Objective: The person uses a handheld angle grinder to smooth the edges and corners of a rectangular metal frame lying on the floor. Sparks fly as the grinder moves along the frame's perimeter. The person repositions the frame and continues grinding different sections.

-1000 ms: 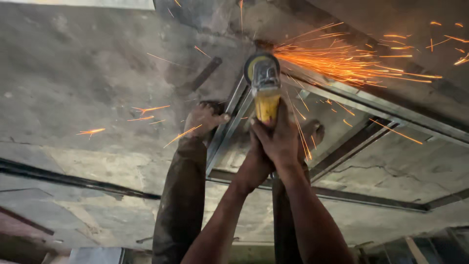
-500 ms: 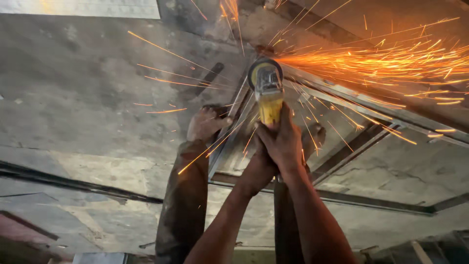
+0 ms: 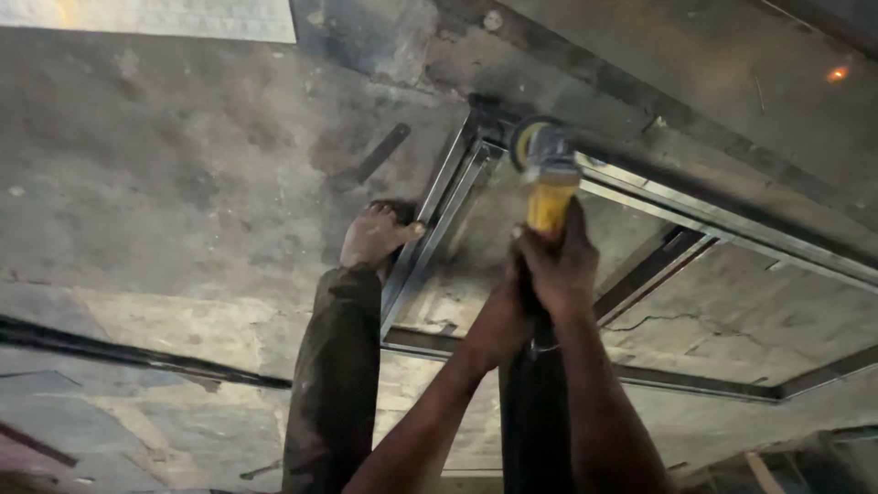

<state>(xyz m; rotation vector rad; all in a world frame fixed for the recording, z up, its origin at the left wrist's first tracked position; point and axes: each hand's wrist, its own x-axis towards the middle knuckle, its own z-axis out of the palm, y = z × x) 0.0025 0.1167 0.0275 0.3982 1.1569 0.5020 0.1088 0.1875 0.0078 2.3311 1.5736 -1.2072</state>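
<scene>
Both the left hand [image 3: 498, 320] and the right hand [image 3: 560, 265] have their fingers clamped on the yellow-bodied angle grinder [image 3: 547, 178], raised overhead. Its disc sits against the grey metal ceiling frame [image 3: 695, 212]. Another person's hand [image 3: 375, 236] grips the frame's channel beside it.

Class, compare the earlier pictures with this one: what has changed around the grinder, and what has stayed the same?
The spark stream from the angle grinder has stopped; one lone spark remains. Both hands, left hand and right hand, still grip the grinder, raised at the metal frame. Another person's hand still steadies the frame.
</scene>
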